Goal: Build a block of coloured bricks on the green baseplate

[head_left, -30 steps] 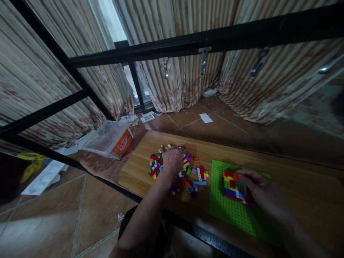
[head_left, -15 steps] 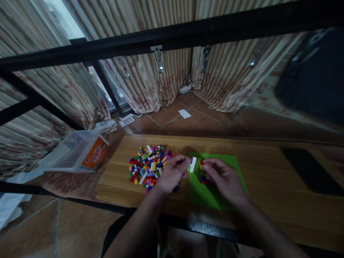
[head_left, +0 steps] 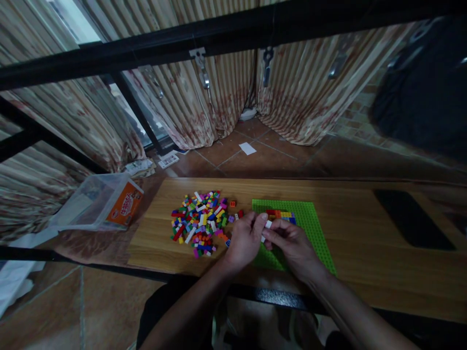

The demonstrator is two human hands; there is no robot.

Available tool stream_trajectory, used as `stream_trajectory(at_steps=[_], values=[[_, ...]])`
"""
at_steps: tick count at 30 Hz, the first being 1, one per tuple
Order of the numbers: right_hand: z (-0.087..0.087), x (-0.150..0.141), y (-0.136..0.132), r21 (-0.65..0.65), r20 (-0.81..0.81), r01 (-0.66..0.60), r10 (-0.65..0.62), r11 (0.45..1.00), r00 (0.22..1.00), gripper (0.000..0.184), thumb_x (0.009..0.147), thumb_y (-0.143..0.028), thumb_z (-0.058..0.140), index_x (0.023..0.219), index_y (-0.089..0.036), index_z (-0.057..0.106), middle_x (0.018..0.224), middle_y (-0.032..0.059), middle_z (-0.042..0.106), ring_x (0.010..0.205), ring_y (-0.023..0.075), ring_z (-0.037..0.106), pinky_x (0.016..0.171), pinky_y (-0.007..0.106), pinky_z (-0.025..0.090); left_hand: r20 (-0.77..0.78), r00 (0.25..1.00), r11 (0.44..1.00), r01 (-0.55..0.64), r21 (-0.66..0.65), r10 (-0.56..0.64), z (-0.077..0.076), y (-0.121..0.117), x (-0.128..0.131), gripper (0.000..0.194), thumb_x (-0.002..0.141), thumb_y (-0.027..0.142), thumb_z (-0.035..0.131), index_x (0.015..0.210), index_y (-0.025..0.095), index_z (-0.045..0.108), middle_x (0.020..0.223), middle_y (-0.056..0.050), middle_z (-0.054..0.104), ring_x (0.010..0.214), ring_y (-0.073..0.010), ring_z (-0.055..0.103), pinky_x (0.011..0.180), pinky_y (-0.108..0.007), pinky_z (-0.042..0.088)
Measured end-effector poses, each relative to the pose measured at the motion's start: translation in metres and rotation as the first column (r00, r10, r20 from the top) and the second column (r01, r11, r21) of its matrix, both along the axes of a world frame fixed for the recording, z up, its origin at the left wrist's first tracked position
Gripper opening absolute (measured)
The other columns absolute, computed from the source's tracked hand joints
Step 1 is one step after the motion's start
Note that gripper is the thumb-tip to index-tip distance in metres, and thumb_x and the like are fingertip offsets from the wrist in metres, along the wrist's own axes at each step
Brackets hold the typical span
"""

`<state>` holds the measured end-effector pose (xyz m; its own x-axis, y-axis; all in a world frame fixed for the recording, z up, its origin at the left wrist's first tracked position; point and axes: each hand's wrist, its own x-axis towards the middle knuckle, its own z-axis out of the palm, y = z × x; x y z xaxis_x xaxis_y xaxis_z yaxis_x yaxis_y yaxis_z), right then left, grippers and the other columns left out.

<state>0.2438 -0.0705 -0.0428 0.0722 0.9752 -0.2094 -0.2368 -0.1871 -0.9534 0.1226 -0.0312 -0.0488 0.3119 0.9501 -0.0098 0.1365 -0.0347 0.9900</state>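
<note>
Over the left part of a green baseplate (head_left: 314, 238), my two hands meet at a white toy brick (head_left: 268, 224). My left hand (head_left: 247, 239) pinches it from the left with thumb and finger. From the other side, the fingertips of my right hand (head_left: 292, 242) grip it too. Part of the brick is hidden by the fingers. Just behind my right hand, a row of red, orange, yellow and blue bricks (head_left: 282, 214) sits on the baseplate, its near side partly covered.
A heap of mixed toy bricks (head_left: 200, 219) lies left of my hands on the wooden table (head_left: 153, 243), with a loose orange brick (head_left: 232, 204) beside it. A clear plastic bin (head_left: 97, 199) stands beyond the left end. A dark flat panel (head_left: 412, 218) lies at right.
My right hand has moved from the bricks on the baseplate to the white brick, and both hands now hold it. The brick row is more exposed. The view has shifted slightly.
</note>
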Motion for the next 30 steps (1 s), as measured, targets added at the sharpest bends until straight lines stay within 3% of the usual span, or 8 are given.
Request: stream_trajectory(at_steps=[6,10,12,15,18,20,26,30], values=[[0.002,0.000,-0.005,0.048,-0.009,0.014,-0.013,0.999,1.000,0.028,0.067,-0.044,0.078,0.064,-0.020,0.062,0.053,-0.0029,0.059,0.050,0.0111,0.054,0.053,0.025,0.045,0.065,0.998,0.997,0.000,-0.082,0.005,-0.002,0.001,0.004,0.046,0.088,0.056,0.048,0.061,0.019,0.046,0.050,0.004,0.044,0.048,-0.0086,0.040,0.048,-0.022,0.032],[0.007,0.009,-0.004,0.036,-0.068,-0.027,0.030,0.999,0.997,0.026,0.067,-0.042,0.079,0.067,-0.020,0.065,0.058,-0.0024,0.061,0.052,0.0111,0.057,0.055,0.026,0.049,0.217,0.974,0.960,0.004,-0.282,0.060,-0.006,-0.001,0.011,0.052,0.079,0.066,0.055,0.062,0.018,0.046,0.049,0.006,0.040,0.043,-0.0061,0.034,0.042,-0.021,0.025],[0.010,0.021,-0.001,0.022,-0.058,-0.030,0.031,0.999,0.998,0.026,0.066,-0.041,0.080,0.080,-0.021,0.068,0.063,-0.0028,0.063,0.052,0.0109,0.058,0.054,0.026,0.050,0.293,0.950,0.919,0.020,-0.394,0.105,-0.007,-0.003,0.012,0.052,0.075,0.068,0.059,0.064,0.019,0.044,0.048,0.008,0.037,0.039,-0.0048,0.031,0.039,-0.020,0.021],[0.010,0.051,0.004,0.017,0.047,0.070,-0.071,0.997,0.996,0.044,0.063,-0.039,0.083,0.101,-0.025,0.067,0.065,-0.0039,0.065,0.054,0.0123,0.061,0.056,0.028,0.053,0.354,0.919,0.871,0.024,-0.491,0.174,-0.007,-0.001,0.009,0.053,0.072,0.067,0.064,0.066,0.019,0.041,0.047,0.009,0.035,0.036,-0.0031,0.027,0.037,-0.019,0.017],[0.003,0.085,0.010,0.043,0.204,0.239,-0.243,0.970,0.948,0.042,0.057,-0.044,0.084,0.088,-0.021,0.068,0.070,0.0004,0.069,0.059,0.0150,0.064,0.061,0.031,0.055,0.395,0.894,0.842,0.040,-0.538,0.210,-0.005,0.005,0.001,0.052,0.072,0.065,0.066,0.068,0.019,0.041,0.048,0.009,0.037,0.036,-0.0026,0.027,0.037,-0.018,0.018],[-0.004,0.100,0.014,0.048,0.300,0.289,-0.290,0.956,0.909,0.042,0.056,-0.049,0.082,0.082,-0.020,0.067,0.073,0.0028,0.070,0.063,0.0174,0.066,0.063,0.033,0.056,0.411,0.886,0.817,0.065,-0.573,0.217,-0.002,0.010,-0.004,0.050,0.071,0.060,0.069,0.069,0.018,0.042,0.050,0.008,0.040,0.037,-0.0023,0.030,0.038,-0.017,0.019],[-0.023,0.102,0.023,0.120,0.535,0.236,-0.263,0.964,0.803,0.028,0.068,-0.043,0.072,0.082,-0.020,0.066,0.081,0.0039,0.073,0.078,0.0214,0.068,0.076,0.035,0.052,0.371,0.885,0.704,0.072,-0.707,0.281,0.004,0.019,-0.007,0.031,0.077,0.043,0.065,0.072,0.016,0.050,0.059,0.004,0.052,0.043,-0.0036,0.040,0.042,-0.016,0.025],[-0.033,0.096,0.025,0.140,0.559,0.194,-0.240,0.971,0.794,0.023,0.075,-0.041,0.065,0.085,-0.020,0.065,0.085,0.0041,0.073,0.083,0.0215,0.068,0.079,0.035,0.050,0.348,0.898,0.700,0.066,-0.711,0.269,0.003,0.019,-0.004,0.021,0.079,0.035,0.058,0.075,0.014,0.058,0.063,0.001,0.057,0.045,-0.0045,0.045,0.044,-0.017,0.030]])
